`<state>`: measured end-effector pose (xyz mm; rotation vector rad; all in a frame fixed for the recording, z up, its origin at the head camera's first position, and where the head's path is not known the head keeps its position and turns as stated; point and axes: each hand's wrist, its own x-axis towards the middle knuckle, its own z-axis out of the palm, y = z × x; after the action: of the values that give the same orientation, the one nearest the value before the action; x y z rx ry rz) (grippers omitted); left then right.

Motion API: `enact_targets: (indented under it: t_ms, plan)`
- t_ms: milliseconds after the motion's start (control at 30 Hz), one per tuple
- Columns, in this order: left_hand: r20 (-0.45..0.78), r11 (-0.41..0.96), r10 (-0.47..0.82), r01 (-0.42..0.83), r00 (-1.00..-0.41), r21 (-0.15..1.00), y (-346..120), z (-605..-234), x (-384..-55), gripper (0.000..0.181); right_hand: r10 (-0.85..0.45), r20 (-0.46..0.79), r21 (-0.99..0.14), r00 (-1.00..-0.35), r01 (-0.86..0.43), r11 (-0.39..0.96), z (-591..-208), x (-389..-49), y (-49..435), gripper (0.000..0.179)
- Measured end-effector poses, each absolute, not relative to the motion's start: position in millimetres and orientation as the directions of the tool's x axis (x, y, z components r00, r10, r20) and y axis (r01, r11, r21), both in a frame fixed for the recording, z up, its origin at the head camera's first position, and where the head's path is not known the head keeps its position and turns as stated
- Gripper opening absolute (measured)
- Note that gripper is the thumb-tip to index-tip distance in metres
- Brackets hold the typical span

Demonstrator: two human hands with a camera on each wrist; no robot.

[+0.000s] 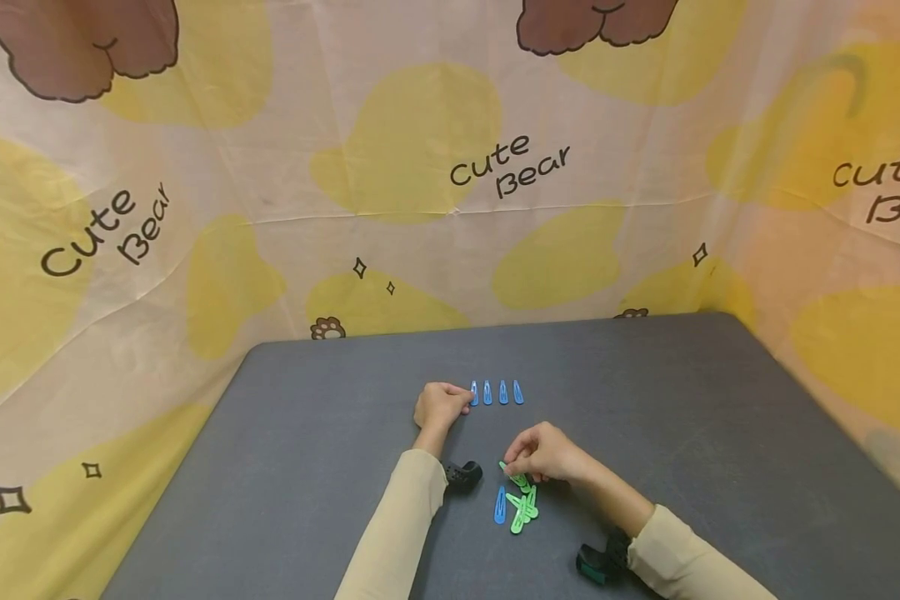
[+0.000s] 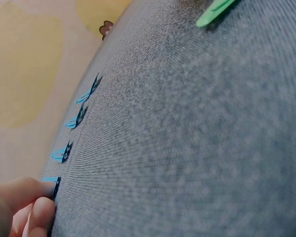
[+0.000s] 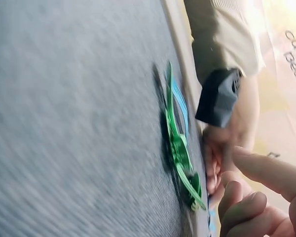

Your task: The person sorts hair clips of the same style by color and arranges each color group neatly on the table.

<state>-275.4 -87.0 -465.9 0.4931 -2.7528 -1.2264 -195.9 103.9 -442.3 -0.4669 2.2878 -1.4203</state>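
My left hand (image 1: 438,406) pinches or presses the leftmost blue hair clip (image 1: 474,392) of a short row. In the left wrist view, the thumb and fingers (image 2: 39,210) cover part of that clip. Three more blue hair clips (image 1: 503,392) stand to its right, evenly spaced and upright in line. Over a small pile of green hair clips (image 1: 523,507) hovers my right hand (image 1: 546,452), its fingers loosely bent. The right wrist view shows nothing between these fingers (image 3: 266,173). A single blue hair clip (image 1: 500,505) lies just left of the pile.
Everything lies on a dark grey table (image 1: 330,433). A patterned curtain (image 1: 420,167) hangs behind the table and along its sides. Black wrist devices (image 1: 462,476) sit on both wrists, below the cream sleeves (image 1: 401,517).
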Motion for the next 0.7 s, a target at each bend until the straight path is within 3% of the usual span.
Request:
enact_targets:
  t_ms: [200, 400, 700]
  plan:
    - [-0.054, 0.622, -0.324, -0.256, -0.945, 0.740, -87, -466, -275, 0.016, -0.506, -0.159, -0.858, -0.848, -0.136, 0.496, -441, -183, 99, 0.011]
    - [-0.059, 0.625, -0.326, -0.262, -0.944, 0.735, -86, -465, -275, 0.016, -0.478, -0.096, -0.762, -0.873, -0.245, 0.600, -441, -172, 90, 0.022]
    - [-0.060, 0.629, -0.326, -0.263, -0.943, 0.732, -86, -464, -275, 0.016, -0.407, -0.089, -0.678, -0.909, -0.244, 0.693, -441, -166, 80, 0.031]
